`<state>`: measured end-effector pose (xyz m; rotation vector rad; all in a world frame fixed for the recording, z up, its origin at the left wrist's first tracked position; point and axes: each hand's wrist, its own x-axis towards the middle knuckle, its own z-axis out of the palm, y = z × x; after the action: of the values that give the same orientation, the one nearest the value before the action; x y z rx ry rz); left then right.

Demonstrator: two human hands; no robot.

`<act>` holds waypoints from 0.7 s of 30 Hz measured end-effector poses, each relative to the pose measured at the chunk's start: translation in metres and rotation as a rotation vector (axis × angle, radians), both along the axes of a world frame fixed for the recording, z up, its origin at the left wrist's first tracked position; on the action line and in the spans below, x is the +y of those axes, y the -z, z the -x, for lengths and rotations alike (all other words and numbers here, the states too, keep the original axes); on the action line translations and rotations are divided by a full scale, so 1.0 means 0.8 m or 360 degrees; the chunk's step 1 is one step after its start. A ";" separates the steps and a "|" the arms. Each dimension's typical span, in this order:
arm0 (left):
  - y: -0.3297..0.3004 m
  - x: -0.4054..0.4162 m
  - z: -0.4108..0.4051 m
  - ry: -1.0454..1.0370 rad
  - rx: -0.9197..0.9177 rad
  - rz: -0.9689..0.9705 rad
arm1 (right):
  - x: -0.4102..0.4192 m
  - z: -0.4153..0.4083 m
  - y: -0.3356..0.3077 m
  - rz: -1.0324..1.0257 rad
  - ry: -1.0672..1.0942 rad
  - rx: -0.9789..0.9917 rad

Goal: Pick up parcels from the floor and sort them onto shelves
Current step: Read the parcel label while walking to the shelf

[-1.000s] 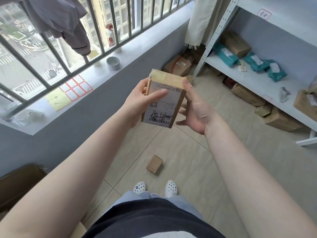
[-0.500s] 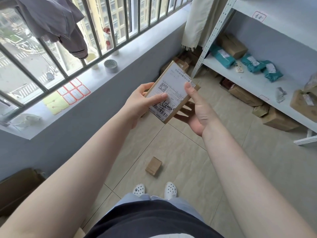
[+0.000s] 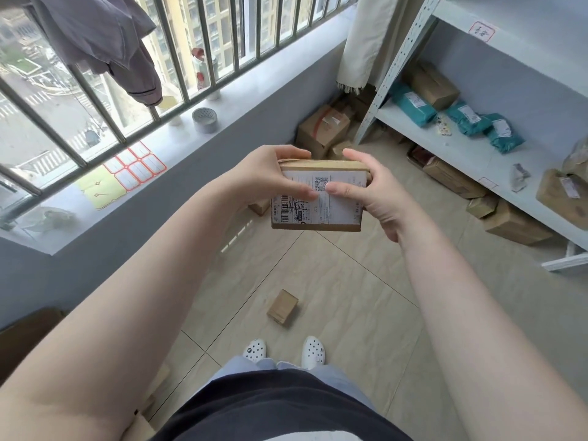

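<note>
The parcel (image 3: 318,198) has turned label-up and level since a moment ago, pinched between both hands (image 3: 264,176) (image 3: 372,192) above the floor (image 3: 350,281), where a loose thumb grip could drop it.

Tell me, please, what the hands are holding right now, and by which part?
Both hands hold one box: the left hand grips its left end, the right hand its right end, thumbs pressed on the labelled face.
</note>
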<state>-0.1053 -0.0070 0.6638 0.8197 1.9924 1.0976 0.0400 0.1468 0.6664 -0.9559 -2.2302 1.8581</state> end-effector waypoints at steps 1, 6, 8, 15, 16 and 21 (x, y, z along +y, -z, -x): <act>0.000 0.001 -0.002 -0.0052 0.0010 -0.0041 | 0.000 -0.001 0.001 0.0041 0.0056 0.0021; 0.008 0.011 -0.026 -0.0572 -0.0008 -0.0270 | -0.009 0.002 0.010 0.0364 0.0474 0.0164; 0.014 0.016 -0.034 -0.0745 -0.0023 -0.0282 | -0.015 0.005 0.015 0.0499 0.0613 0.0206; 0.029 0.024 -0.054 -0.0735 -0.0710 -0.0271 | -0.034 0.017 0.019 0.0806 0.0818 0.0261; 0.031 0.025 -0.054 -0.0719 -0.0760 -0.0301 | -0.036 0.018 0.018 0.0816 0.0807 0.0270; 0.028 0.024 -0.047 -0.0676 -0.0826 -0.0375 | -0.037 0.015 0.016 0.0781 0.0707 0.0234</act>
<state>-0.0679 0.0120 0.6415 0.1770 1.6408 1.6198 0.0282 0.1172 0.6532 -1.2073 -1.3510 2.1875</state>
